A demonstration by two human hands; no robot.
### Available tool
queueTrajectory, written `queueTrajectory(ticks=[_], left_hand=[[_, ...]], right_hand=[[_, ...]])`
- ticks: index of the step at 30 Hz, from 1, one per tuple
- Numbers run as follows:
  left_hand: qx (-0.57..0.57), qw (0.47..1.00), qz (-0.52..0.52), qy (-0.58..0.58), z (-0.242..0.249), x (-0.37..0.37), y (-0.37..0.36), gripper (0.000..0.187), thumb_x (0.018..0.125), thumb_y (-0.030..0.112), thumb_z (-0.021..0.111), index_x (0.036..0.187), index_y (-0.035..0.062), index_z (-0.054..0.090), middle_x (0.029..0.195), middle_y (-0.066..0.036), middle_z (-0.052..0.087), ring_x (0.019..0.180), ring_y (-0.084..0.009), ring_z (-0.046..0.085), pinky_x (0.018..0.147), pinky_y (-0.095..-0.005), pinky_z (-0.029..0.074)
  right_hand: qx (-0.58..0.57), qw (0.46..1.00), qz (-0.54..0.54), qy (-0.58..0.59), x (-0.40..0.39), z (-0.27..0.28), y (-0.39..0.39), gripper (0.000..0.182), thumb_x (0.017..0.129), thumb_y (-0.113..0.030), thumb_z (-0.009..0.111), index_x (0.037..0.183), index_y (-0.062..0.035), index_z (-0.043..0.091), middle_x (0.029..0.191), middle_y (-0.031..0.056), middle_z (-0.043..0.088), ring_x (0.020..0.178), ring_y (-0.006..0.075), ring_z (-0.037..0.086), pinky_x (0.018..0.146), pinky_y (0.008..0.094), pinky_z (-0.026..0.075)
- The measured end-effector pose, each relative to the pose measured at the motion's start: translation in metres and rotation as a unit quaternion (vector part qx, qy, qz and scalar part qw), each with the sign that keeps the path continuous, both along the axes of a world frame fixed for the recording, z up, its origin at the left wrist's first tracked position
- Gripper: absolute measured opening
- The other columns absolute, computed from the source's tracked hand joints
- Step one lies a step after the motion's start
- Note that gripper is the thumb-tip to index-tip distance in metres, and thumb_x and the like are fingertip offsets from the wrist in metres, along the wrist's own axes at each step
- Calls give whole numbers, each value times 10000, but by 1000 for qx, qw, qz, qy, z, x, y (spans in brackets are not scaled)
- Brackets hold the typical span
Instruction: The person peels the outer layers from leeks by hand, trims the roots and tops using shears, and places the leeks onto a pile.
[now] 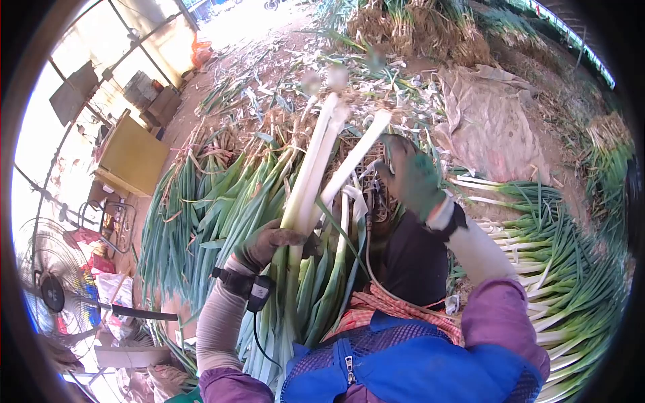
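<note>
My left hand (270,246), in a dark brown work glove, is closed around several large green onions (310,161). Their thick white stalks point up and away from me, and their green leaves hang down past my wrist. One of these stalks leans out to the right, its root end close to my right hand (413,176). That hand wears a green-coated glove; thumb and fingers are apart, with nothing visible between them. To the left lies a heap of untrimmed green onions (201,191) with brown roots.
On my right, a long row of green onions (557,269) lies with white ends toward me. Behind it a beige sack cloth (494,121) covers the ground. Rooty bundles (416,30) are piled at the back. A fan (54,289) and a yellowish cabinet (131,154) stand left.
</note>
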State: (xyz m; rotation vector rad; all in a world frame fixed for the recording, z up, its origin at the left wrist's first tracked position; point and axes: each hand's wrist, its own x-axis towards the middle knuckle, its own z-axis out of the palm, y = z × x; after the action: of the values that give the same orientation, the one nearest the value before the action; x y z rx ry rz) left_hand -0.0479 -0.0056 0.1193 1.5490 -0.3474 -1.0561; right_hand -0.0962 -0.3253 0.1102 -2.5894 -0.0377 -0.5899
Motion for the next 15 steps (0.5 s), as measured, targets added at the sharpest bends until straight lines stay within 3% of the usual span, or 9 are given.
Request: queueTrajectory(ticks=[2, 4, 6, 7, 9, 11, 13, 15], left_hand=[[-42, 996, -49, -56, 0, 7, -6, 337, 877, 138, 617, 1173, -24, 615, 1090, -168, 658, 982, -252, 656, 880, -353, 525], [-13, 990, -91, -104, 12, 5, -29, 280, 901, 127, 604, 1143, -11, 640, 1109, -178, 648, 991, -273, 654, 888, -356, 516], [38, 976, -149, -156, 21, 7, -52, 259, 904, 117, 611, 1129, -3, 654, 1135, -181, 637, 1010, -282, 648, 907, -356, 504], [-1, 965, -175, -198, 16, 15, -56, 268, 905, 122, 612, 1140, -2, 650, 1148, -178, 632, 1026, -277, 641, 921, -354, 496], [-63, 936, -210, -274, 7, 27, -62, 299, 910, 135, 613, 1175, -2, 631, 1167, -158, 625, 1053, -249, 624, 940, -340, 482], [-89, 916, -214, -327, 32, 24, -65, 357, 920, 157, 612, 1237, -6, 587, 1175, -113, 627, 1074, -187, 601, 943, -304, 473], [-52, 965, -145, -213, 68, 11, -62, 397, 940, 149, 593, 1297, -16, 540, 1243, -96, 600, 1105, -159, 585, 962, -305, 470], [-104, 965, -95, -221, 65, 30, -38, 362, 941, 133, 588, 1276, -3, 563, 1267, -112, 585, 1119, -179, 583, 977, -318, 465]], right_hand=[[-181, 974, 48, -130, -17, 10, 10, 493, 841, -150, 581, 1327, -101, 515, 1315, 93, 540, 1238, 278, 485, 1058, 406, 398], [-327, 898, 148, -254, -16, 21, 27, 514, 848, -174, 549, 1356, -121, 498, 1348, 70, 520, 1276, 260, 463, 1100, 410, 361], [-377, 861, 253, -230, -6, 38, 36, 527, 845, -213, 539, 1363, -132, 486, 1354, 68, 511, 1305, 246, 441, 1136, 411, 314], [-397, 836, 285, -250, 9, 41, 35, 562, 849, -147, 545, 1400, -120, 438, 1213, 62, 576, 1166, 245, 539, 1053, 372, 411], [-465, 823, 266, -191, 19, 60, 18, 547, 857, -154, 553, 1392, -123, 445, 1141, 57, 607, 1075, 228, 587, 991, 345, 457], [-518, 803, 237, -178, 19, 81, 6, 484, 864, -142, 572, 1342, -131, 498, 1032, 56, 637, 949, 208, 634, 890, 304, 509], [-493, 817, 239, -180, 21, 100, -22, 435, 814, -106, 615, 1247, -122, 579, 1076, 54, 640, 1004, 200, 621, 921, 330, 495], [-499, 819, 191, -208, 24, 116, -67, 434, 789, -82, 627, 1220, -114, 598, 1116, 66, 641, 1050, 216, 609, 948, 358, 480]])
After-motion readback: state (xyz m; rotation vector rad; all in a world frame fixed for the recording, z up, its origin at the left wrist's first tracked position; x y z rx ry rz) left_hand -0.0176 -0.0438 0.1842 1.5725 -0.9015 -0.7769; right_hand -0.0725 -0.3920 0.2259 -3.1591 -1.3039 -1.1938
